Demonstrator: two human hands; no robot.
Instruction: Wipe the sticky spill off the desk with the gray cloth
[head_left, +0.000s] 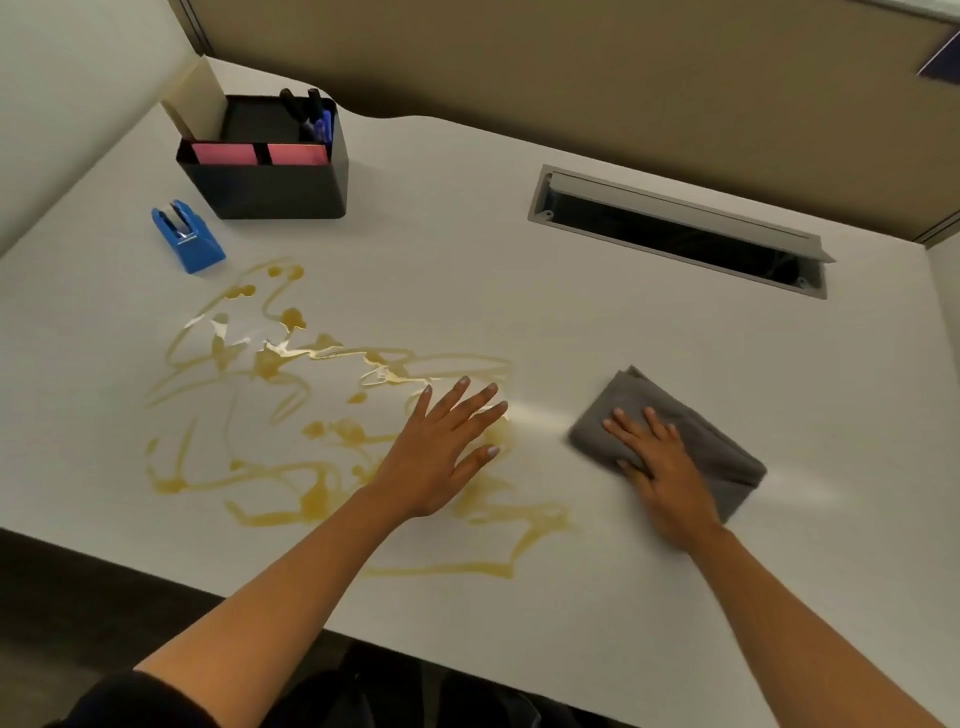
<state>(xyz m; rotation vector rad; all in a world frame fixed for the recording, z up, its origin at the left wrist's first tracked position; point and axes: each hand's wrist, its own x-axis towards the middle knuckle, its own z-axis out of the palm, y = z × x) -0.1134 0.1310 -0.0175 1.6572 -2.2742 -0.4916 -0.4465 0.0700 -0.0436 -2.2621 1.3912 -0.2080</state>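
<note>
Gray cloth (691, 431) lies under flat right hand (662, 467); left hand (441, 452) spread open.

Black organizer (270, 179) with markers (311, 117), blue staple remover (189, 239), cable slot (680, 234)

desk (519, 260): smooth matt off-white laminate. spill (291, 358): amber, glossy, wet glints. gray cloth (691, 431): soft matt fabric, folded. organizer (270, 192): black plastic, slight sheen. blue stapler-like tool (197, 249): shiny plastic, metal insert. cable slot frame (675, 208): brushed gray metal look.
</note>
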